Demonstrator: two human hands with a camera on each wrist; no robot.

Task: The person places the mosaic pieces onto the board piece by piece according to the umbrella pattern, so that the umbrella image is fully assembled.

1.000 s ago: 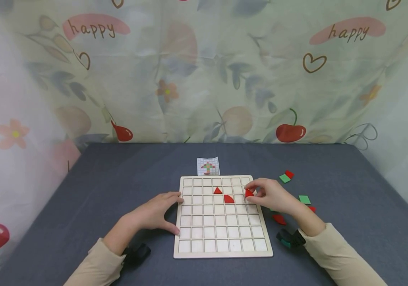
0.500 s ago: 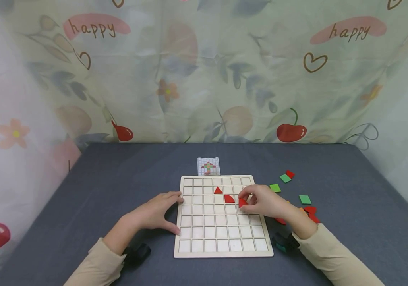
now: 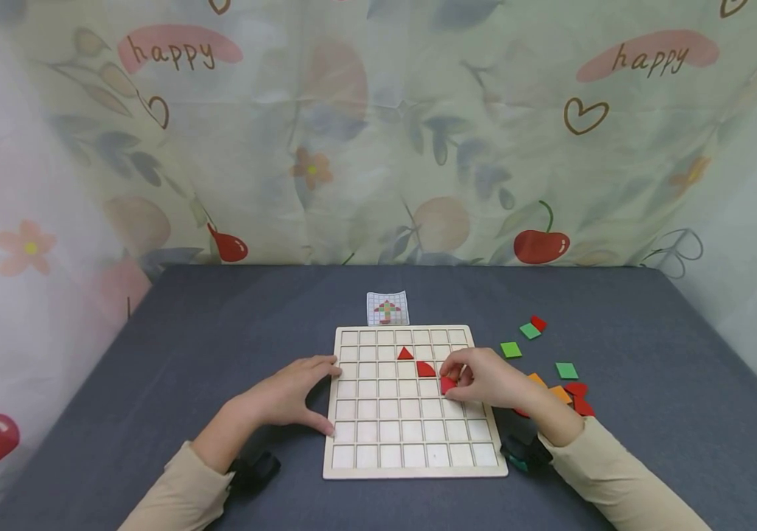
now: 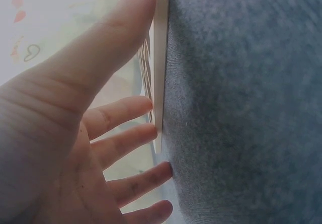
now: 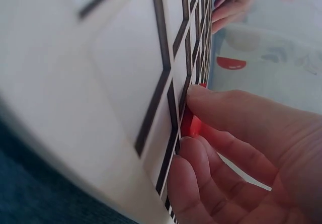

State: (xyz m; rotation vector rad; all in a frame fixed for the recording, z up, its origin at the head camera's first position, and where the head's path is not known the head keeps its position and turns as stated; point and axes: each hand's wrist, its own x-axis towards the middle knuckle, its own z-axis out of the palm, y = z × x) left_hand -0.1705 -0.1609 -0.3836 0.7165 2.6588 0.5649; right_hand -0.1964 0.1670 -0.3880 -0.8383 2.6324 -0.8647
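Note:
A pale wooden grid board [image 3: 414, 473] lies flat in the head view. At its left edge rests my left hand [image 3: 281, 394], thumb and fingers spread; the left wrist view shows straight fingertips [image 4: 141, 133] along the board's side. Over the board's right part, my right hand [image 3: 491, 377] pinches a small red tile [image 3: 447, 384] between thumb and fingers. In the right wrist view that tile [image 5: 188, 125] sits right at the grid lines, its shape partly hidden by fingers. A red triangle [image 3: 405, 355] and a red quarter-round tile [image 3: 425, 369] lie in cells to its upper left.
Behind the board lies a small card [image 3: 388, 309] with a coloured grid picture. To the right, loose tiles are scattered: green squares [image 3: 511, 349], orange pieces [image 3: 560, 394] and red ones [image 3: 576, 389], some partly behind the right forearm. A printed curtain [image 3: 378, 133] hangs behind the table.
My right hand has moved left and toward me over the board with the red tile, slowing over the last half second. Its shift uncovers more loose tiles. My left hand stays put.

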